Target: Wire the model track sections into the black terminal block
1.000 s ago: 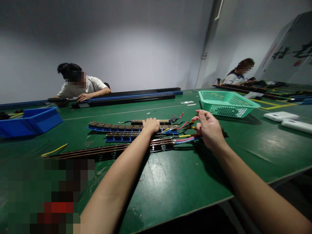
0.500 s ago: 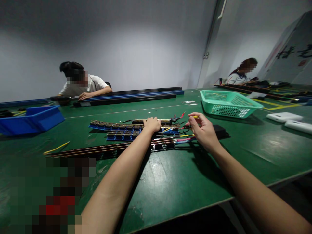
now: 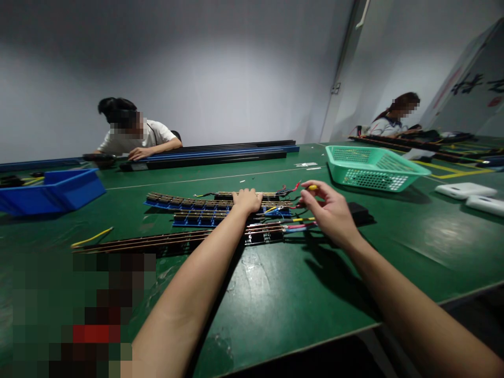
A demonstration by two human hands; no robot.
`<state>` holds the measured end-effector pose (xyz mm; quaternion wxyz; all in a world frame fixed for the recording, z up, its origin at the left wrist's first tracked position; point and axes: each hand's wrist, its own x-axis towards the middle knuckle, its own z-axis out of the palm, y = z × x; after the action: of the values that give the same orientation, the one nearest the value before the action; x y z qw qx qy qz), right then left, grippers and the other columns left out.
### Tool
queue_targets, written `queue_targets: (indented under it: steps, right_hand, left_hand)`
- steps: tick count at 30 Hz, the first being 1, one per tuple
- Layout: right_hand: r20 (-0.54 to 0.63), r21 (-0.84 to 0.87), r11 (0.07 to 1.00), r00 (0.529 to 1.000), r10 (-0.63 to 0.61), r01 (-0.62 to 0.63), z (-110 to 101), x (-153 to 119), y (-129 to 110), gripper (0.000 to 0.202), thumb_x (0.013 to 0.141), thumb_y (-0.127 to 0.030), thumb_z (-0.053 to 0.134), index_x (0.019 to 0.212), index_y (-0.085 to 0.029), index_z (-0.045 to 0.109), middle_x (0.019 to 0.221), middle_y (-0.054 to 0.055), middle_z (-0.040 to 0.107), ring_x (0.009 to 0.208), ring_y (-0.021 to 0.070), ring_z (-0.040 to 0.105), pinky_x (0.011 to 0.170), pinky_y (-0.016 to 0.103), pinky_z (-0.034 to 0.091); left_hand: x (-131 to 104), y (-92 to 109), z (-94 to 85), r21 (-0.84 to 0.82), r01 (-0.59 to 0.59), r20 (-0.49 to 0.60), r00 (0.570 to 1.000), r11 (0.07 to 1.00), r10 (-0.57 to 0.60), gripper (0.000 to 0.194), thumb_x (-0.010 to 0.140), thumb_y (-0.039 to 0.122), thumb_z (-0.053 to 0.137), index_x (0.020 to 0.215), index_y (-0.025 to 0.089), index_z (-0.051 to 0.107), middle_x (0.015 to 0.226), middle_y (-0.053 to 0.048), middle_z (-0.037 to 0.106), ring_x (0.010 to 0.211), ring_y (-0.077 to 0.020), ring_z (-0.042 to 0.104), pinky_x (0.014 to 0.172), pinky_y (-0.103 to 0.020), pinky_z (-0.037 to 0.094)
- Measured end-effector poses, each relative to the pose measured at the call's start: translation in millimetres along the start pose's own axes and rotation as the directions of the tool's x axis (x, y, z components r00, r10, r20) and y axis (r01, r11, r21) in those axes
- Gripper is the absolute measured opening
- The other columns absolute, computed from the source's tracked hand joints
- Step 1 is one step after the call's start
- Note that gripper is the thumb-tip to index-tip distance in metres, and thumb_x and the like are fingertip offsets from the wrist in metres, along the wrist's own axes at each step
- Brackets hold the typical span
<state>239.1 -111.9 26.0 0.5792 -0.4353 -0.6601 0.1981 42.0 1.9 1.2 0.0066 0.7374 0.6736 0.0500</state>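
My left hand (image 3: 247, 200) presses down over a blue strip (image 3: 185, 203) with brass rails along its top. Its fingers curl over the far side, their tips hidden. At the strips' right end, my right hand (image 3: 328, 210) has thumb and forefinger pinched on a small yellow-ended piece (image 3: 313, 187), its kind unclear. Thin red and black wires (image 3: 298, 205) run up to these fingers. A second, shorter blue strip (image 3: 192, 220) lies nearer me. Closest is a long black strip (image 3: 157, 243) with copper-coloured rails, and pink and blue wires (image 3: 301, 227) leave its right end.
A blue bin (image 3: 74, 190) stands at left, a green perforated basket (image 3: 378, 176) at right. White boxes (image 3: 466, 190) lie beyond. Long black and blue profiles (image 3: 220, 157) cross the far side, where a co-worker (image 3: 145, 139) sits. Another person (image 3: 388, 126) sits at far right.
The view has shifted slightly. My right hand has turned a little, with the yellow end still showing between its fingers. My left hand stays on the strip.
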Motion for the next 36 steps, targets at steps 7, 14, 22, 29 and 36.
queue_targets:
  steps: [7,14,22,29,36]
  right_hand:
    - [-0.222,0.268,0.962,0.975,0.013,0.048,-6,44,-6,0.031,0.086,-0.045,0.063,0.107,-0.023,0.058,0.083,0.003,0.063,0.051,0.0087,0.046,0.041,0.022,0.033]
    - [-0.172,0.258,0.965,0.981,0.093,-0.047,17,73,41,0.037,0.082,-0.047,0.064,0.107,-0.021,0.055,0.084,0.004,0.065,0.065,0.0129,0.058,0.047,0.022,0.039]
    - [-0.024,0.029,0.996,0.996,-0.081,0.082,24,61,53,0.038,0.084,-0.051,0.064,0.103,-0.018,0.062,0.078,0.001,0.063,0.071,0.0155,0.063,0.064,0.027,0.047]
    - [0.54,-0.383,0.835,0.829,-0.145,0.395,31,40,48,0.023,0.081,-0.048,0.069,0.082,-0.025,0.075,0.056,-0.002,0.058,0.05,0.012,0.046,0.053,0.026,0.029]
    - [-0.015,-0.061,0.996,0.998,-0.069,0.068,32,44,50,0.036,0.09,-0.055,0.054,0.092,-0.02,0.062,0.065,0.0,0.06,0.057,0.0125,0.054,0.056,0.024,0.04]
  left_hand:
    - [0,0,0.9,0.001,-0.007,-0.017,1.0,1.0,0.007,0.057,0.1,0.052,0.023,0.126,0.017,0.06,0.136,-0.017,0.058,0.126,-0.0336,0.051,0.104,-0.057,0.034]
    - [0,0,-0.3,0.024,-0.004,-0.007,1.0,1.0,0.005,0.057,0.1,0.053,0.022,0.127,0.019,0.059,0.137,-0.016,0.057,0.126,-0.0329,0.051,0.103,-0.055,0.035]
    - [4,0,1.9,0.007,-0.005,-0.012,1.0,1.0,0.005,0.059,0.099,0.053,0.023,0.127,0.016,0.06,0.135,-0.018,0.058,0.124,-0.0347,0.052,0.104,-0.058,0.033]
    - [0,1,-0.8,0.006,-0.004,-0.011,1.0,1.0,0.004,0.058,0.099,0.051,0.023,0.129,0.017,0.059,0.137,-0.017,0.057,0.127,-0.0342,0.05,0.105,-0.058,0.032]
    - [-1,0,-0.3,0.0,-0.011,-0.004,1.0,1.0,0.011,0.058,0.099,0.052,0.022,0.13,0.017,0.058,0.138,-0.017,0.056,0.127,-0.0346,0.049,0.105,-0.058,0.032]
